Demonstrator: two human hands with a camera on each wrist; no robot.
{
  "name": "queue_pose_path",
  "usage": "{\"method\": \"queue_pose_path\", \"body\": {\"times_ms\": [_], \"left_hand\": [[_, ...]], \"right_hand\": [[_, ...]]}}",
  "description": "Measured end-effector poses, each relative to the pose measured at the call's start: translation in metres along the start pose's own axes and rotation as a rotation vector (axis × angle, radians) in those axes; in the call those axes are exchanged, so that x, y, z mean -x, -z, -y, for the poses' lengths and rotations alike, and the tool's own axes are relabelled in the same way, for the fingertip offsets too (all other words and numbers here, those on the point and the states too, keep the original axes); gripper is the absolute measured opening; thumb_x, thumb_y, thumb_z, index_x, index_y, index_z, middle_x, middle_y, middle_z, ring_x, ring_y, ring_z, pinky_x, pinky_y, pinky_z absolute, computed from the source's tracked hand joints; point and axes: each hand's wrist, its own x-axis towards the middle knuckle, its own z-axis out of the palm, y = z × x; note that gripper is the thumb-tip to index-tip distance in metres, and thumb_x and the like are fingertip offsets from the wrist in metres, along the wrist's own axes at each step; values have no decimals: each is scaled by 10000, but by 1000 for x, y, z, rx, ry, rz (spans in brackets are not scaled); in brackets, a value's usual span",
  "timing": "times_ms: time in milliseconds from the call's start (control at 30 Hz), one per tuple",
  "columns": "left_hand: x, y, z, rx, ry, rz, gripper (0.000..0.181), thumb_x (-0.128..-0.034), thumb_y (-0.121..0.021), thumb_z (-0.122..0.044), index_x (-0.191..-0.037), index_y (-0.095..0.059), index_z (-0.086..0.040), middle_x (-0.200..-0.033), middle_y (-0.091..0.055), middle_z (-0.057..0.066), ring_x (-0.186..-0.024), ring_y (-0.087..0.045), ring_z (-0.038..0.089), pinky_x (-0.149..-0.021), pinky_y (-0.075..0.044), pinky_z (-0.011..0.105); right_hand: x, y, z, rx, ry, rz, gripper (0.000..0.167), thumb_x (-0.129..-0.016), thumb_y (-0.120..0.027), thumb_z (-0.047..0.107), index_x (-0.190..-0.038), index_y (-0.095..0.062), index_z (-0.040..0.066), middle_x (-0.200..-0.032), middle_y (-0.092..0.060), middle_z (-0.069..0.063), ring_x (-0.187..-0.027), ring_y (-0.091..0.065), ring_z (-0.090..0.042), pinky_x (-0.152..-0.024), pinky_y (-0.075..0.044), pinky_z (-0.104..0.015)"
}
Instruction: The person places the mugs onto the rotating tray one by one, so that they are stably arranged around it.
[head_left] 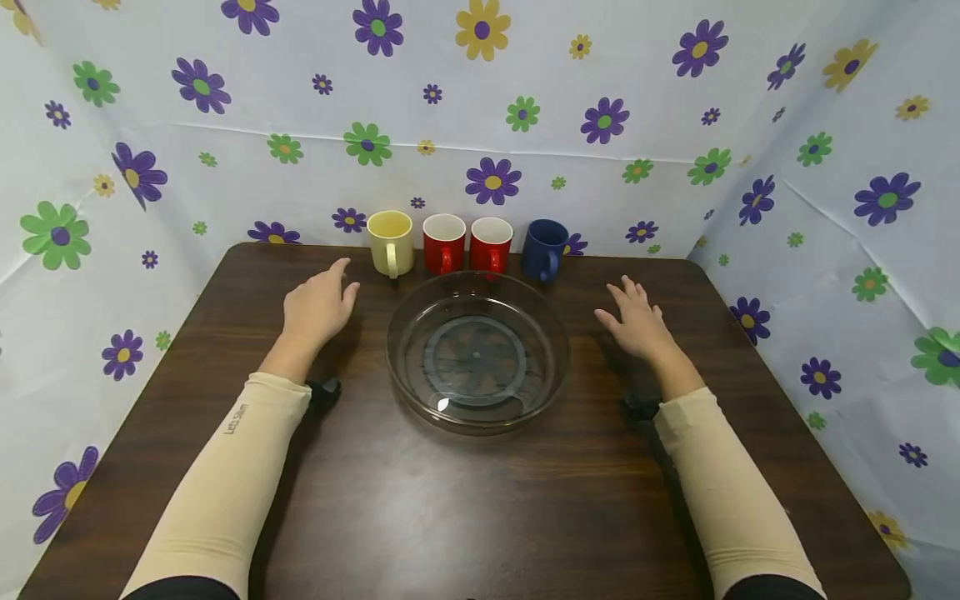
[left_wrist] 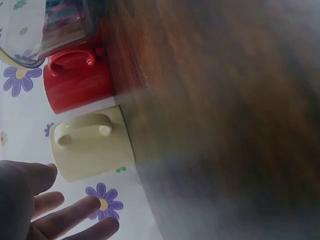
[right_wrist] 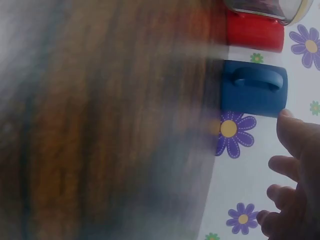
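A round tinted glass bowl [head_left: 477,421] stands mid-table between the two hands. Behind it is a row of mugs: a yellow mug [head_left: 391,242], two red mugs [head_left: 444,243] with white insides, and a blue mug [head_left: 544,249]. To the left of the bowl, my left hand [head_left: 318,304] is held over the table with fingers extended, nearest the yellow mug [left_wrist: 92,145] and apart from it. On the other side, my right hand [head_left: 636,321] has its fingers spread, the blue mug [right_wrist: 255,88] being closest. Neither hand holds anything.
The dark wooden table [head_left: 465,517] reaches back to a white curtain [head_left: 292,183] printed with flowers, which also hangs on both sides. The mugs stand close to the table's back edge. Light glares off the tabletop in front.
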Motion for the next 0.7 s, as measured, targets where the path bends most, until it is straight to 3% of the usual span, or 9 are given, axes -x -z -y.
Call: {"method": "queue_pose_path", "body": {"times_ms": [700], "left_hand": [[-37, -12, -21, 81, -12, 78, 494, -1061, -483, -350, -1462, -483, -61, -1305, -652, 199, -1146, -619, 448, -877, -493, 634]], "right_hand": [[7, -5, -2, -6, 9, 17, 723, -1071, -444, 473, -1612, -220, 50, -1689, 1, -209, -1532, -4, -458, -1149, -81, -731]]}}
